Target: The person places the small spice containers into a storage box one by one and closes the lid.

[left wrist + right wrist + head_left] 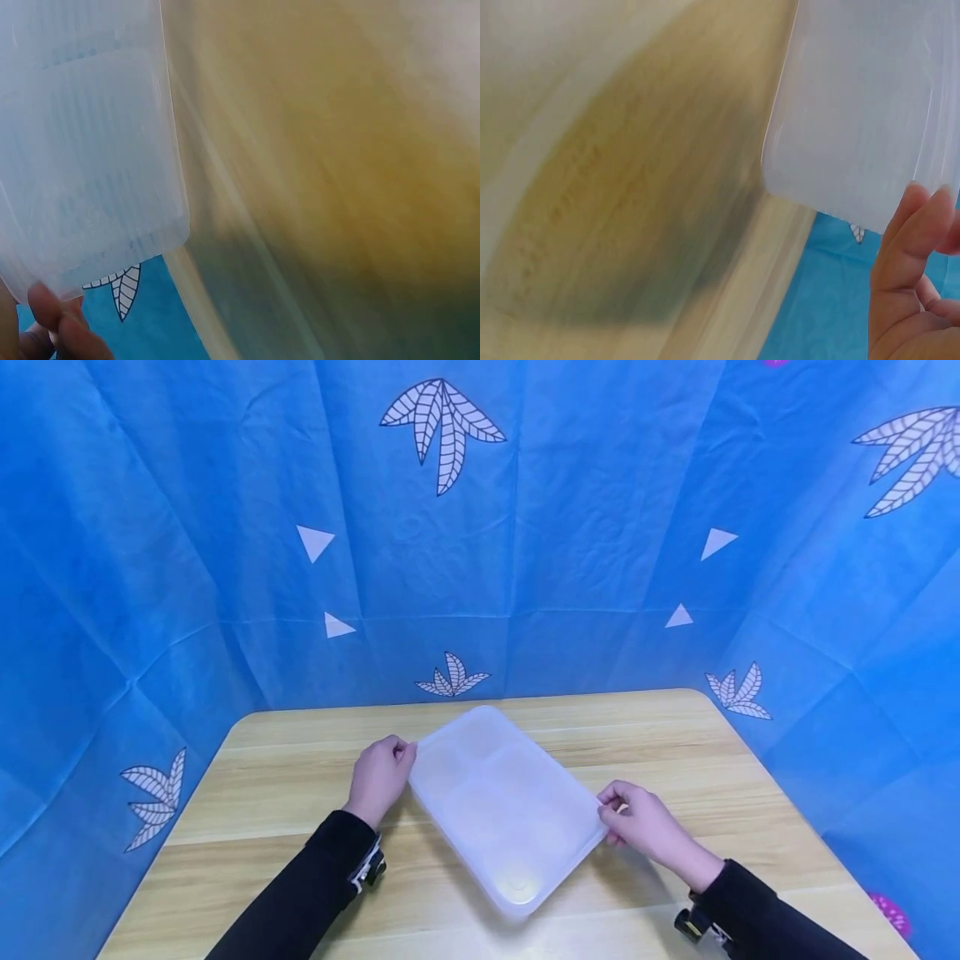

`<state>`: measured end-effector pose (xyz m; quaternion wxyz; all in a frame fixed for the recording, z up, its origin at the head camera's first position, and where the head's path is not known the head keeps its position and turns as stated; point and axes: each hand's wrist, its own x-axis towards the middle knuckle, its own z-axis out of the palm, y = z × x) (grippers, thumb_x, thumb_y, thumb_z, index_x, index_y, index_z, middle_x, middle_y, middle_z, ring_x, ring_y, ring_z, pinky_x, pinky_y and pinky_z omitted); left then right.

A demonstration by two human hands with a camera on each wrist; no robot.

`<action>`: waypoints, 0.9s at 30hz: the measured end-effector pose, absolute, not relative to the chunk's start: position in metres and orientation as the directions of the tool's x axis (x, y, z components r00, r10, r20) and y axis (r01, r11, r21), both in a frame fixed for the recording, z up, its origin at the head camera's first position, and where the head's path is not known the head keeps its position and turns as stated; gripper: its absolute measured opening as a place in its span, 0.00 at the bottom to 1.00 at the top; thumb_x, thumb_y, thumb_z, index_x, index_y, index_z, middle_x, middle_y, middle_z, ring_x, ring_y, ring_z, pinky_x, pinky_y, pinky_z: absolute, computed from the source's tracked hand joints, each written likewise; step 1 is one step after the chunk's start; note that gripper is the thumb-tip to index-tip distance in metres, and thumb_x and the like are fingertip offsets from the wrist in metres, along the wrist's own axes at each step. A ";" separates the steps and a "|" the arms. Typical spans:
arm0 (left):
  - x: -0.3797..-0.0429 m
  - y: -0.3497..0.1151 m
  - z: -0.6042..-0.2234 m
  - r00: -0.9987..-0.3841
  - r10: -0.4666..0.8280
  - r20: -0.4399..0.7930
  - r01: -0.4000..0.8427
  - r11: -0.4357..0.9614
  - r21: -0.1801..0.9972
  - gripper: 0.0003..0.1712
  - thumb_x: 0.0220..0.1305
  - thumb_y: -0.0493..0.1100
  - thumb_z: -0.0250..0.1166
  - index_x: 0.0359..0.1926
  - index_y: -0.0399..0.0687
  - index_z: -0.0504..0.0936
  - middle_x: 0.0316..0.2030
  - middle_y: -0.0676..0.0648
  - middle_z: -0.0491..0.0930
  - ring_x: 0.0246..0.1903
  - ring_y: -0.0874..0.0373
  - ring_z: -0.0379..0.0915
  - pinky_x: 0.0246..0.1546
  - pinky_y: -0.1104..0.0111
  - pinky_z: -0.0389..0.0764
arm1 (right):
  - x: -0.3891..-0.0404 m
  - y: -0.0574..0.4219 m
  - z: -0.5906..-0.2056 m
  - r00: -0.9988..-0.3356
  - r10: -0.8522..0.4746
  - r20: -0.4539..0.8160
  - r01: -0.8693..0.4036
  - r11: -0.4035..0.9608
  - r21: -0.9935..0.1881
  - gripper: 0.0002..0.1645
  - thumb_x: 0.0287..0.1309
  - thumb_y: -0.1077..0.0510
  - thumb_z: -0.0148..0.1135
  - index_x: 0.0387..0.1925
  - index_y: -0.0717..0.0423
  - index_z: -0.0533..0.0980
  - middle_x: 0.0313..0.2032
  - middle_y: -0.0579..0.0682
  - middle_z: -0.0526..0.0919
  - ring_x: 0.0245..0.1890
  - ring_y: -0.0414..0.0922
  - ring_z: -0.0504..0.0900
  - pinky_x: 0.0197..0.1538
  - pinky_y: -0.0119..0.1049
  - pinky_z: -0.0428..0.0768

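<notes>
A translucent white plastic container, rectangular with rounded corners and faint compartment outlines, is held at an angle over the wooden table. My left hand pinches its left corner, and my right hand pinches the corner at the right. In the left wrist view the thumb and fingertips are at the edge of the container. The right wrist view has the fingers at the rim of the container, with a shadow on the table beneath.
The light wooden table extends around the container on all sides. Beyond its back and side edges hangs a blue cloth printed with white leaves and triangles. Both forearms wear black sleeves with small wrist-mounted devices.
</notes>
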<state>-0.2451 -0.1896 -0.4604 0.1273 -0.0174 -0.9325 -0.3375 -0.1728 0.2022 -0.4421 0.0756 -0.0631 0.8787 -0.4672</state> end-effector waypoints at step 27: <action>-0.275 -0.158 -0.451 -0.994 -0.014 0.109 0.067 0.711 0.700 0.23 0.73 0.45 0.51 0.61 0.36 0.77 0.46 0.40 0.84 0.16 0.58 0.69 0.45 0.58 0.80 | -0.139 0.191 -0.444 -0.929 -0.317 -0.193 0.057 0.392 -0.918 0.11 0.62 0.63 0.62 0.42 0.68 0.74 0.19 0.50 0.80 0.16 0.43 0.79 0.19 0.34 0.81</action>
